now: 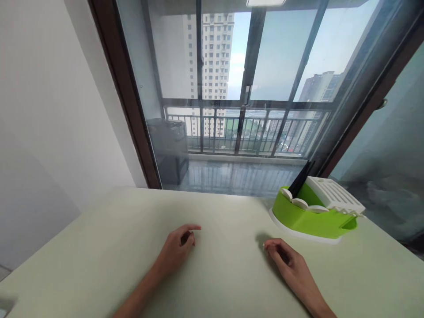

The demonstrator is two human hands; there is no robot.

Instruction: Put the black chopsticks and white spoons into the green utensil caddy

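Green caddy (pixel 303 221), best handled level, stands beyond the right hand (pixel 293 265), whose grip cannot be told; the left hand (pixel 172 252) has its grip apart.

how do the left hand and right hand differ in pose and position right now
The left hand has one finger stretched out, while the right hand's fingers look bent inward. The left hand is farther from the green holder; the right hand is nearer to it. Both hands are bare, turned somewhat toward each other, and neither visibly holds anything.
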